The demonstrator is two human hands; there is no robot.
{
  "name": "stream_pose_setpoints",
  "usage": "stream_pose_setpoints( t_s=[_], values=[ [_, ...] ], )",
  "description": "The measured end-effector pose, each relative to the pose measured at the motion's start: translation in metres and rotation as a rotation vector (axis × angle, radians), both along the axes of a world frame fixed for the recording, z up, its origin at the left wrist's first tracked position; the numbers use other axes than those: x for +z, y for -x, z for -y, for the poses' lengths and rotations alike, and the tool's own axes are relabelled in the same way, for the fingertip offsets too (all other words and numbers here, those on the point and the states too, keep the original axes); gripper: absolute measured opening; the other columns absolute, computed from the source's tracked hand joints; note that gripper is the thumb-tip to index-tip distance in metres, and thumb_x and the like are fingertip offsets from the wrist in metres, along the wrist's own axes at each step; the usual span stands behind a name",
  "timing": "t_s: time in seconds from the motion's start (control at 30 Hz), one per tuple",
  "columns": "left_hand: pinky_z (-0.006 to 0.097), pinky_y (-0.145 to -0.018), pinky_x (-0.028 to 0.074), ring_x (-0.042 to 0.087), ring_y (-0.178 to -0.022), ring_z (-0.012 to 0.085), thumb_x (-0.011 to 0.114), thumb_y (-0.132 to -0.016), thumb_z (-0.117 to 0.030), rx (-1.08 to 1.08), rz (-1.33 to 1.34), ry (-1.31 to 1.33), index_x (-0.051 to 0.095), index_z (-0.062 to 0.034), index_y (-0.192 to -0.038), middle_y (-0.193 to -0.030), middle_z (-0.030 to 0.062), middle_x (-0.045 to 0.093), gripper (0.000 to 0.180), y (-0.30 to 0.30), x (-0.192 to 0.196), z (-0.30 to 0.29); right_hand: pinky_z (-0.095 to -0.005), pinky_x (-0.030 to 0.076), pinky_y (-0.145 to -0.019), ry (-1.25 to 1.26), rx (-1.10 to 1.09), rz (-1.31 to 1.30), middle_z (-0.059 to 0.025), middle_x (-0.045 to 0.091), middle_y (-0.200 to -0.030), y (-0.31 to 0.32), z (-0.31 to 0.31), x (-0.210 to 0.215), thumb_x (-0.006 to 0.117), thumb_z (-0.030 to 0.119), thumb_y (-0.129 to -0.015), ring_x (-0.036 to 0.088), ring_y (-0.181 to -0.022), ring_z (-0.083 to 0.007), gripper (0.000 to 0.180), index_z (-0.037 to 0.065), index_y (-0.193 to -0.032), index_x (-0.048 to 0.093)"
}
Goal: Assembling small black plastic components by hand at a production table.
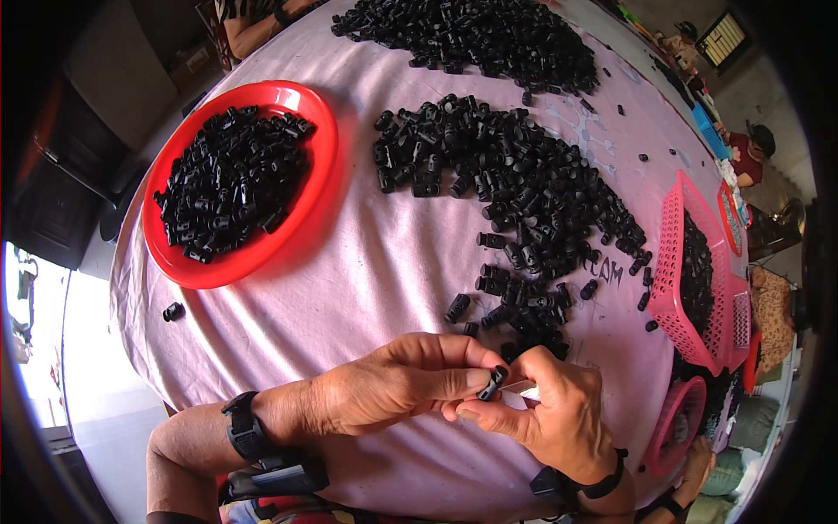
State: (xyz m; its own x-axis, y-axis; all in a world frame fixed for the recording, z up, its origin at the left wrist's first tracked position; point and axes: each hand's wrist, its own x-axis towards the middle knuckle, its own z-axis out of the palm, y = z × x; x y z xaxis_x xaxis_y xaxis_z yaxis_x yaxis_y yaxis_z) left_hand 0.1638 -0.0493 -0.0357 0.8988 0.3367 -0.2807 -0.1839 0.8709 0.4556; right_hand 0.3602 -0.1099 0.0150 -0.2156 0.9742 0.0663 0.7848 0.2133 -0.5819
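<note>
My left hand pinches one small black plastic cord lock between thumb and forefinger, low over the table. Close against it is my right hand, its fingers curled in toward the same cord lock. A thin whitish sliver shows between the right thumb and forefinger; what it is I cannot make out. Just beyond my hands a long heap of black cord locks curves away across the pink cloth. At the left, a red round tray holds many more of them.
A larger heap of black pieces covers the far end of the table. On the right stand a pink basket with black pieces and a pink round basket. One loose cord lock lies near the left edge. Other people sit around the table.
</note>
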Motion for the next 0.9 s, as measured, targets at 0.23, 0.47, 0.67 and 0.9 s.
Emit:
stream_pose_setpoints(
  t_s=[0.23, 0.47, 0.67, 0.9],
  values=[
    [0.023, -0.082, 0.046, 0.056, -0.092, 0.0078, 0.052, -0.097, -0.007, 0.029, -0.013, -0.029, 0.056, -0.0031, -0.12, -0.112, 0.0032, 0.06, 0.024, -0.002, 0.002, 0.0025, -0.0325, 0.053, -0.052, -0.02, -0.012, 0.027, -0.0104, 0.065, -0.065, 0.0005, 0.0005, 0.0002, 0.079, 0.046, -0.073, 0.068, -0.058, -0.0243, 0.05, 0.003, -0.078, 0.054],
    [0.02, -0.076, 0.046, 0.054, -0.085, 0.005, 0.056, -0.096, -0.008, 0.018, -0.052, -0.097, 0.058, -0.004, -0.12, -0.111, 0.0022, 0.062, 0.025, -0.0025, 0.0028, 0.0003, -0.0339, 0.049, -0.044, -0.099, 0.003, 0.038, -0.0067, 0.06, -0.059, -0.0018, -0.0005, -0.0054, 0.079, 0.048, -0.072, 0.063, -0.051, -0.0226, 0.049, 0.007, -0.071, 0.05],
    [0.02, -0.077, 0.047, 0.057, -0.091, 0.0058, 0.056, -0.096, -0.009, 0.02, -0.059, -0.085, 0.057, -0.0051, -0.121, -0.112, 0.0025, 0.062, 0.025, -0.002, 0.0, 0.001, -0.0343, 0.049, -0.044, -0.106, -0.036, 0.009, -0.0075, 0.059, -0.058, 0.0008, -0.0005, -0.0049, 0.078, 0.05, -0.072, 0.062, -0.05, -0.0238, 0.051, 0.007, -0.071, 0.05],
    [0.02, -0.077, 0.048, 0.058, -0.092, 0.0059, 0.055, -0.096, -0.009, 0.001, -0.065, -0.099, 0.057, -0.005, -0.121, -0.112, 0.0026, 0.062, 0.026, -0.0018, -0.0002, -0.0001, -0.0345, 0.048, -0.044, -0.092, -0.021, 0.04, -0.0071, 0.06, -0.059, -0.0009, 0.0001, -0.0058, 0.078, 0.051, -0.071, 0.062, -0.051, -0.0239, 0.051, 0.007, -0.072, 0.051]
  ],
)
